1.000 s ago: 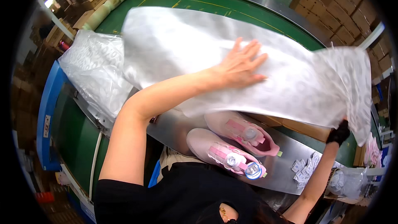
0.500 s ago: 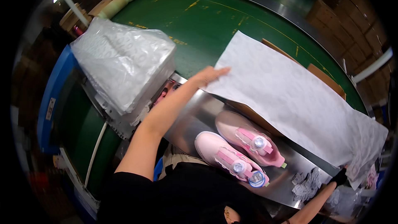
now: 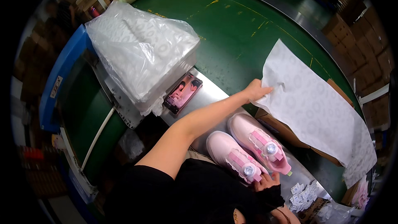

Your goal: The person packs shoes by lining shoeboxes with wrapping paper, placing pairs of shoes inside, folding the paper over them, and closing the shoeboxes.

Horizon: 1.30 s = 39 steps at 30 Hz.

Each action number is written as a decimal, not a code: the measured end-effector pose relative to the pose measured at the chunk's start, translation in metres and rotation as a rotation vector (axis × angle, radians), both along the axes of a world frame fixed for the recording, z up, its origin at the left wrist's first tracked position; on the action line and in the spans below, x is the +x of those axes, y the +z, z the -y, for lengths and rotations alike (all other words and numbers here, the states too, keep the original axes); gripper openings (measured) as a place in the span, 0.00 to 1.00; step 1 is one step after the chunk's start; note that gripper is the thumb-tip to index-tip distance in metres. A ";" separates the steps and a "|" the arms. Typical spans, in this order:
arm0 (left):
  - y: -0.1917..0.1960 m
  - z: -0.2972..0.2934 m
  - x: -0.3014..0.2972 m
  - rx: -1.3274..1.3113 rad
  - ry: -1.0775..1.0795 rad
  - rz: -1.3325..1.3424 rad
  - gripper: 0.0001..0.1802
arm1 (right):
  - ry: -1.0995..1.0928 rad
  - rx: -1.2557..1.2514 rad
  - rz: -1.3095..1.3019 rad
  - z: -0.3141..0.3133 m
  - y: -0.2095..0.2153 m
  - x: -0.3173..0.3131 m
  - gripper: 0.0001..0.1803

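My left hand [image 3: 259,91] pinches the left edge of a white patterned sheet of tissue paper [image 3: 313,99], which lies over a brown cardboard box [image 3: 286,130]. Two pale pink sneakers sit side by side on the metal worktop [image 3: 213,89], toes to the far left, each with a round silvery dial near the ankle opening. At the heel of the near sneaker [image 3: 224,149], my right hand [image 3: 267,182] has its fingers curled around the back edge; a black cover wraps its palm and wrist. The far sneaker [image 3: 244,128] stands untouched, close to the box.
At left, a clear plastic bag [image 3: 145,45] covers a stack of white patterned paper. A phone [image 3: 183,93] with a lit screen lies beside it. Small white paper slips [image 3: 302,197] are piled at lower right. Behind the worktop runs a green belt [image 3: 232,29].
My right hand has left the paper's far right end and come to the near sneaker's heel. My left hand, still on the paper, has shifted right, and the paper's left edge has moved right.
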<state>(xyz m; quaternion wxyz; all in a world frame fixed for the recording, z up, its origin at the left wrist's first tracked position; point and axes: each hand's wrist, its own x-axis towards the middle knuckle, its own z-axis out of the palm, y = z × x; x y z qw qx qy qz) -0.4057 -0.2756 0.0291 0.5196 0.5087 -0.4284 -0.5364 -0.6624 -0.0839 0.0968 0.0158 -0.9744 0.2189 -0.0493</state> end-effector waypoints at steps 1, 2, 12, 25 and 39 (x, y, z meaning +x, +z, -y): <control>0.002 0.004 0.004 -0.002 -0.004 -0.005 0.19 | 0.023 0.031 -0.091 0.002 0.011 0.003 0.02; 0.005 0.007 0.012 0.012 -0.004 0.075 0.18 | 0.017 0.027 -0.095 0.005 0.018 0.004 0.02; 0.029 0.011 0.105 -0.057 -0.035 0.442 0.24 | -0.595 0.965 0.774 0.086 0.117 -0.012 0.10; 0.127 0.048 0.108 0.147 -0.095 -0.067 0.27 | -0.702 0.613 0.872 0.220 -0.018 0.003 0.16; 0.018 0.034 -0.035 -0.644 -0.425 1.256 0.34 | -0.788 0.052 0.059 0.162 0.018 -0.012 0.29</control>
